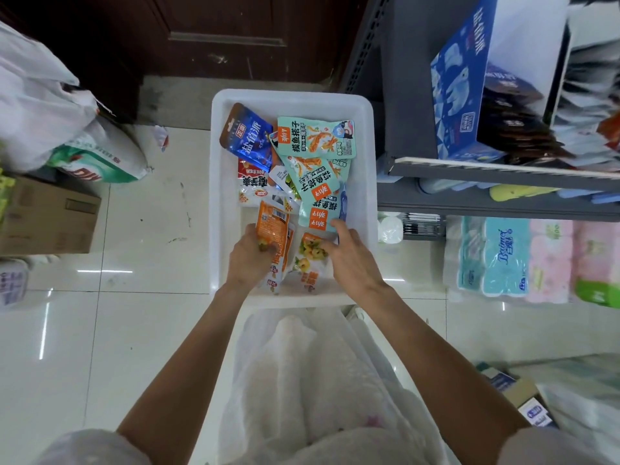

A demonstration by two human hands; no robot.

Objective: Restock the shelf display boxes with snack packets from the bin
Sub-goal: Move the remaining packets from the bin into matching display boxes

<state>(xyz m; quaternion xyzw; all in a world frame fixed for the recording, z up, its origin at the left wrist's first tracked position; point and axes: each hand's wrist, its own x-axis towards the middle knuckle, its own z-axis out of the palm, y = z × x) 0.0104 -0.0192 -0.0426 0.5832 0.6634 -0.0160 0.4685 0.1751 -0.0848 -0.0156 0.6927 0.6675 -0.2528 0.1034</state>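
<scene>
A: Where are the snack packets?

B: Loose in the white bin (364,162) on the tiled floor (151,209), in the middle of the view, just left of the grey shelf unit (402,95).

A: What are the hands doing?

B: Both reach into the bin's near end. The left hand (250,256) has its fingers curled round a stack of orange packets (273,229), gripping them at their lower part so they stand up out of the bin. The right hand (350,260) lies with fingers spread and fairly straight; its fingertips touch the near edge of a mint-green packet (317,213) and it half covers a white packet with yellow and green print (310,250). I cannot tell whether it pinches either one.

A: What else is in the bin?

B: Two more mint-green packets (317,137) toward the far side, a dark blue packet (248,135) at the far left, and a red-and-white one (250,182) below it.

A: And the shelf?

B: A blue display box (459,78) stands on it, far right, with dark packets inside, blurred. Tissue packs (506,260) sit beneath, on the right.
</scene>
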